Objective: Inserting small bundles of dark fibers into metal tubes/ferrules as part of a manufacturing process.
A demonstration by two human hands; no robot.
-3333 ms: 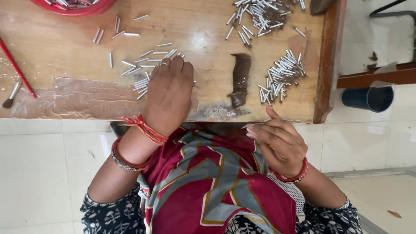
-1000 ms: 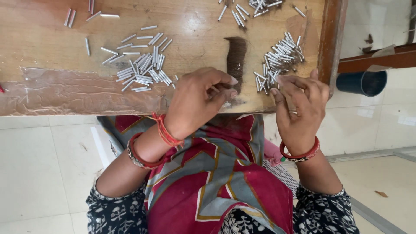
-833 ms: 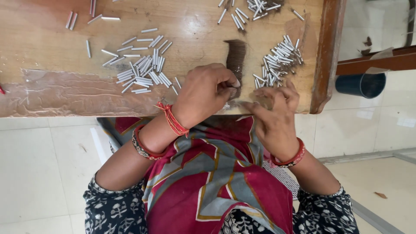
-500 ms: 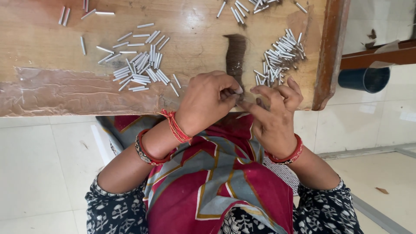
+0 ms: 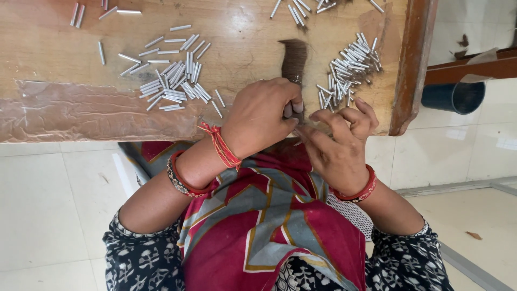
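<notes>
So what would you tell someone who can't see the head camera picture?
A person's left hand and right hand meet at the edge of a wooden table, working something small between the fingers. Piles of small white sticks lie on the table.

Wooden board (image 5: 64, 48) strewn with small white tubes (image 5: 172, 89).

the wooden board (image 5: 237, 32) looks matt and worn, with a glossy, wrinkled film strip (image 5: 81, 110) along its near edge. small white paper-like tubes (image 5: 172, 89) look smooth. printed cloth (image 5: 269, 231) looks soft.
</notes>
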